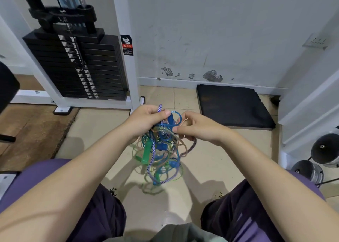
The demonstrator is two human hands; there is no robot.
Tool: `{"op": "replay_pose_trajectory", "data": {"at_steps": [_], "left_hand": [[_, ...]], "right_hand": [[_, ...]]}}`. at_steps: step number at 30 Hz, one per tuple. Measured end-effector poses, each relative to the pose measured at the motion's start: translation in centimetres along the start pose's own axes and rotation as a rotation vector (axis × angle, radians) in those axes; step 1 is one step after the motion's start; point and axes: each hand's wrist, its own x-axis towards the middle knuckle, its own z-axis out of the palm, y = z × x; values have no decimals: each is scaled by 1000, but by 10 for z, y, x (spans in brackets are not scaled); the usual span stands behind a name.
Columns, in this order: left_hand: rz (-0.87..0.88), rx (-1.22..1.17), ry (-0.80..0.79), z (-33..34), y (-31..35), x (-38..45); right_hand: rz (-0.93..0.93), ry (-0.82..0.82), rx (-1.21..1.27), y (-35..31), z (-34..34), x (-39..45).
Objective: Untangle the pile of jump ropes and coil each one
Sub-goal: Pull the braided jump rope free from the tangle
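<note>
A tangled pile of jump ropes [161,155] hangs between my knees above the tiled floor. It mixes clear blue, green and tan cords with a purple-and-white braided rope [152,154]. A green handle [146,152] dangles on its left side and blue handles show lower down. My left hand [146,118] grips the top of the tangle, with the braided rope's end poking up past my thumb. My right hand [196,127] pinches a blue loop and holds a braided strand that trails off to the right.
A black weight stack [78,65] in a white frame stands at the back left. A black mat [233,105] lies against the wall on the right. Dumbbells [319,157] sit at the far right. My legs flank the ropes.
</note>
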Motion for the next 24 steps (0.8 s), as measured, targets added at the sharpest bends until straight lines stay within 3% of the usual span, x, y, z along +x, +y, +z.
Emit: {"op": "replay_pose_trajectory", "data": {"at_steps": [4, 7, 10, 12, 15, 18, 19, 21, 23, 24], "left_hand": [[-50, 124, 162, -6, -6, 3], [-70, 212, 249, -14, -10, 7], [-85, 364, 252, -14, -13, 8], [-115, 422, 187, -12, -16, 11], [-197, 539, 106, -10, -20, 12], [-162, 604, 211, -11, -14, 11], [-76, 522, 182, -12, -9, 10], [100, 358, -40, -8, -1, 5], [185, 433, -248, -2, -7, 4], [193, 558, -272, 1, -12, 5]], "right_hand": [[10, 73, -292, -1, -5, 2], [7, 95, -357, -2, -14, 2], [-25, 153, -277, -1, -15, 3], [-88, 235, -182, -1, -12, 4], [-188, 236, -22, -6, -10, 3], [-246, 199, 117, -8, -12, 1], [-255, 183, 156, -8, -12, 0], [-278, 145, 255, -9, -11, -1], [-335, 123, 423, -13, -12, -1], [-367, 126, 520, -15, -14, -1]]}}
